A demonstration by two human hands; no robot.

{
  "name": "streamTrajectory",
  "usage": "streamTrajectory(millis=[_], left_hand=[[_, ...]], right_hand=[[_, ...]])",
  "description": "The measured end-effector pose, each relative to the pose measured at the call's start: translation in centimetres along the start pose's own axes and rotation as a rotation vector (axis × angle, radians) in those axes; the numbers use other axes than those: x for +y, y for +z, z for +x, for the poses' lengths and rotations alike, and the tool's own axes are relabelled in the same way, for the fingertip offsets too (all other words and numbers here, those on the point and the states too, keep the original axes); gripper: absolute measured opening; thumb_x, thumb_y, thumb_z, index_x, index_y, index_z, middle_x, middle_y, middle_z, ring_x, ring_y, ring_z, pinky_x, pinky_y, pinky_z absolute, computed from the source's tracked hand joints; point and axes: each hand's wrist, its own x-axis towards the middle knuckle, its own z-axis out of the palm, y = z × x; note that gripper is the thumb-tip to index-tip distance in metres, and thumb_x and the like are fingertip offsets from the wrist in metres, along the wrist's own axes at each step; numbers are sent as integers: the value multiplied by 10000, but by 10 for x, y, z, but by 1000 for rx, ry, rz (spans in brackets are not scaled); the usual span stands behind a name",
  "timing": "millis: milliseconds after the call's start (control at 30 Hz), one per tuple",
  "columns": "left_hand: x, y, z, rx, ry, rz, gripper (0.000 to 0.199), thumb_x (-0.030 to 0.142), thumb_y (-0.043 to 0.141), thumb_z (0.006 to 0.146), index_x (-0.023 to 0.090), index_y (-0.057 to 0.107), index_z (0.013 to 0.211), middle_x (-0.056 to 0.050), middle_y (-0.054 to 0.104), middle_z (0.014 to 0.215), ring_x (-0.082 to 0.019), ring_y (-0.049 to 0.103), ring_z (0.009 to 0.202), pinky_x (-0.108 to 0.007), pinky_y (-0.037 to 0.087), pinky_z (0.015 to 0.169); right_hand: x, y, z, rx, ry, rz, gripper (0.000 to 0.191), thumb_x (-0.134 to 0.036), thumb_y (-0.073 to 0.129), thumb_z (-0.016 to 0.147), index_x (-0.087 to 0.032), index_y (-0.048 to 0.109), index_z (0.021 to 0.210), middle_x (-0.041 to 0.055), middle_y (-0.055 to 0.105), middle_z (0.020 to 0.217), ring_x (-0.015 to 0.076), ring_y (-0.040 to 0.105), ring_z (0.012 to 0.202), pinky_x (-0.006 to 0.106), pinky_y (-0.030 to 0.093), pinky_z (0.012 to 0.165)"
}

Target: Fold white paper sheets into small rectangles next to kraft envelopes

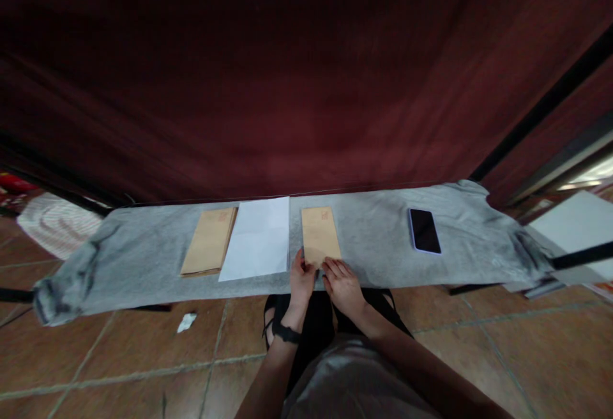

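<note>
A single brown envelope (320, 230) lies on the table (373, 214), directly in front of the seated person, its short near end toward the body and a small reddish print by its far right corner. The left hand (301, 277) is at the near left corner of this envelope, fingers partly curled, with the thumb side turned toward the paper; whether it pinches the edge I cannot tell. The right hand (343, 283) comes in from the other side, its fingers loosely bent and close together, their tips resting on the near right part of the envelope; a firm grip cannot be made out there either. The two hands are near each other with a small gap between them. A dark band (287, 333) circles the left wrist. Left of the envelope, just beside it, white paper (258, 240) lies flat, and beyond that sits a stack of brown envelopes (209, 240), slightly slanted, with the same kind of reddish print on top. Well apart on the right, a phone (424, 230) with a pale purple edge lies with its dark screen up. Grey cloth covers the table, a dark red curtain (287, 99) hangs behind it, and a white scrap (186, 322) lies on the tiled floor (239, 329).
</note>
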Motion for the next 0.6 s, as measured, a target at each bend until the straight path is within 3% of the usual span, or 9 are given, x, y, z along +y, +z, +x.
streamTrajectory(millis=[100,233,333,400,433,500,600], left_hand=[[9,6,2,26,-73,-245,543,151,672,724,152,599,1262,-24,715,812,-176,681,709,-307,559,698],[32,14,-4,-6,26,-302,477,254,734,753,180,654,1217,-12,698,819,-163,664,739,-300,545,747],[44,19,-9,-14,52,-339,476,392,744,805,206,665,1236,-59,714,1016,-185,674,927,-319,527,871],[45,22,-12,-13,-5,-371,510,455,736,822,206,654,1260,-83,703,1104,-195,667,1005,-327,514,905],[44,24,-13,-29,-55,-388,542,471,739,818,195,641,1274,-87,705,1082,-193,672,982,-327,519,886],[38,29,-14,-89,-164,-436,631,482,758,797,168,597,1321,-74,713,964,-183,685,868,-320,536,806],[31,36,-14,-157,-237,-505,721,455,802,750,151,553,1354,-18,695,785,-156,669,704,-285,532,682]], right_hand=[[-3,-5,8,-35,42,-10,361,-215,560,955,-167,640,1304,119,653,1358,263,610,1231,400,485,1070],[2,-17,23,-30,188,103,365,-199,488,978,-213,621,1317,114,658,1337,247,681,1090,350,560,897],[15,-26,35,160,438,630,251,-232,533,942,-241,708,1121,82,715,1204,225,699,998,324,555,873],[23,-27,41,315,606,1042,120,-312,627,874,-231,715,867,53,745,1004,211,699,898,328,562,862],[26,-27,42,365,664,1186,147,-355,662,840,-228,683,769,34,736,896,201,695,835,331,571,841],[26,-23,42,403,725,1330,233,-422,683,803,-227,627,689,6,703,752,187,688,740,348,591,805],[20,-16,33,418,779,1452,244,-451,710,766,-223,635,719,15,717,734,205,714,751,400,601,843]])
